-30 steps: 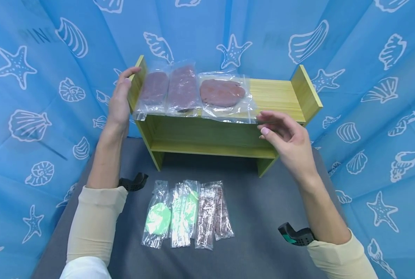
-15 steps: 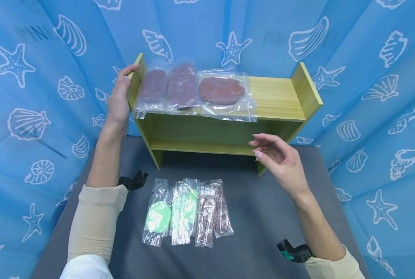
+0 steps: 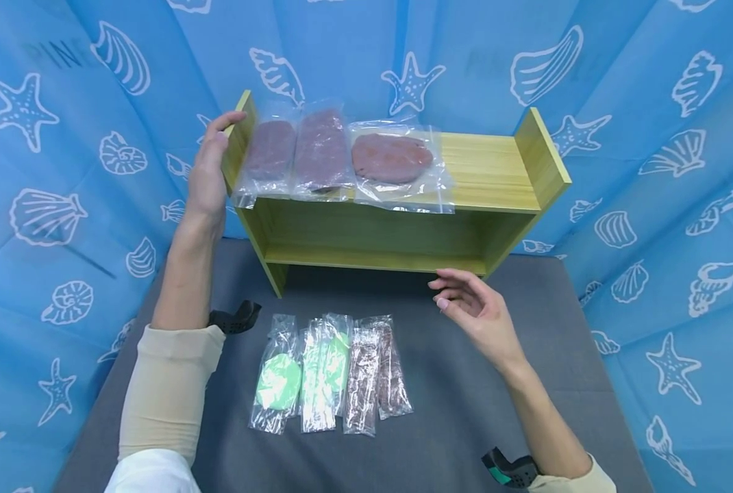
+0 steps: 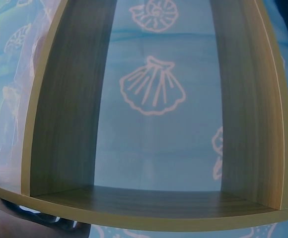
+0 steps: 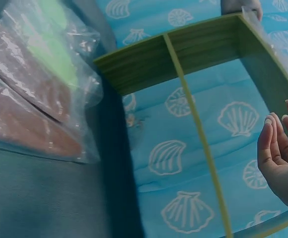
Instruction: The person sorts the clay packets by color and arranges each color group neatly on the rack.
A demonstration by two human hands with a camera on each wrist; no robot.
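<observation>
My left hand [image 3: 207, 178] holds the left side panel of a small two-tier wooden shelf [image 3: 486, 171], its fingers reaching the panel's upper edge. Three clear bags with flat reddish-brown pieces lie in a row on the top board: a left bag [image 3: 270, 152], a middle bag [image 3: 322, 152] and a right bag [image 3: 392, 159] with an oval piece. My right hand [image 3: 474, 311] is in the air in front of the shelf's lower right, fingers loosely bent around nothing. In the right wrist view the same hand [image 5: 283, 158] shows at the right edge.
On the grey table [image 3: 446, 424] before the shelf lie several slim clear bags, some with a light green piece [image 3: 279, 383], others with dark brown contents [image 3: 362, 383]. A blue curtain [image 3: 668, 226] with white shell prints surrounds the table.
My right hand has dropped from the front edge of the top board, beside the right bag, down and slightly left toward the table. My left hand stays on the side panel.
</observation>
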